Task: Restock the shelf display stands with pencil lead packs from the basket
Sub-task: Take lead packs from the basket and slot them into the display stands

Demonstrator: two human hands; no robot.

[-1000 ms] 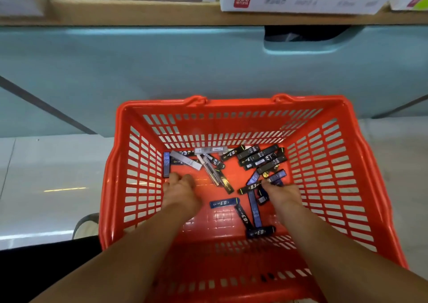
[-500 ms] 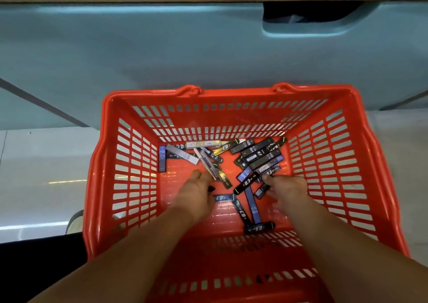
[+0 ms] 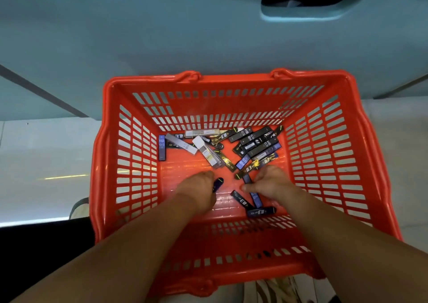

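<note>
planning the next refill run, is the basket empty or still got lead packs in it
Not empty. Many lead packs lie loose on the floor of the orange basket, mostly toward its far side, with both hands reaching in among them.

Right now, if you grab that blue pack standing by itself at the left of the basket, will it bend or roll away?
Probably neither. The blue pack looks like a flat, straight-edged case, so it should stay stiff and slide, not roll. It looks small and thin, so likely light. On the smooth basket floor it may skid when nudged.

Left hand (image 3: 199,188) curled, seemingly gripping; right hand (image 3: 269,183) splayed.
</note>
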